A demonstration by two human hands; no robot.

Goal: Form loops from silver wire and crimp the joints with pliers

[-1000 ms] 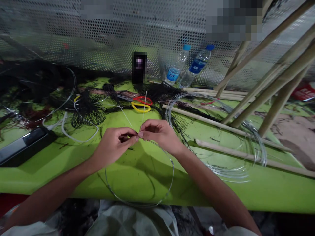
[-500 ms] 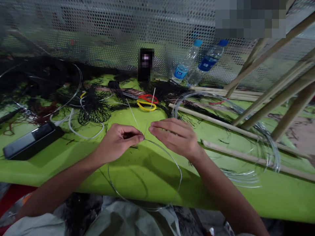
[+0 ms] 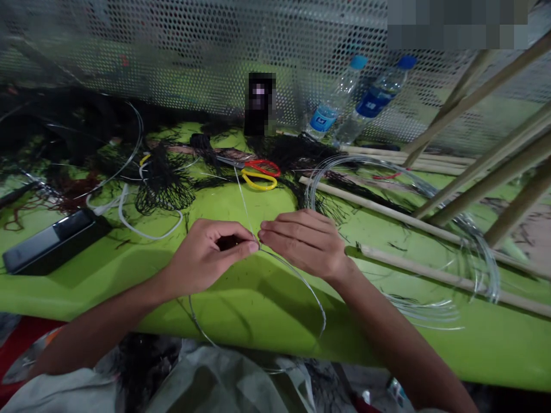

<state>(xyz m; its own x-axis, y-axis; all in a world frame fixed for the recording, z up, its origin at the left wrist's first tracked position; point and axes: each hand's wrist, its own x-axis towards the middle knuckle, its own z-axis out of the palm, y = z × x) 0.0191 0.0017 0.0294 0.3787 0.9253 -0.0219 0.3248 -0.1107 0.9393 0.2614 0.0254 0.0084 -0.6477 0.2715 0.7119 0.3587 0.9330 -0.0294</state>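
Observation:
A thin metal wire bent into a large loop (image 3: 314, 293) hangs toward me over the table edge. My left hand (image 3: 210, 249) pinches it between thumb and forefinger where the ends meet. From this pinch a straight wire end (image 3: 243, 197) points up and away. My right hand (image 3: 303, 241) has its fingers pressed together, their tips at the wire joint close to my left fingertips. Its thumb is hidden, and it seems to grip the wire there. Beyond the hands lie scissors (image 3: 259, 180) with one red and one yellow handle.
Black netting (image 3: 163, 186) and a dark box (image 3: 55, 238) lie left on the green table (image 3: 241, 310). A wire coil (image 3: 486, 252) and wooden sticks (image 3: 413, 267) occupy the right. Two bottles (image 3: 322, 117) lean on a perforated metal panel (image 3: 185, 63); slanted poles (image 3: 495, 172) rise at right.
My right fingertips have closed in on the wire joint beside my left fingers. The short wire tip that stood between the hands is now hidden. The view has shifted slightly.

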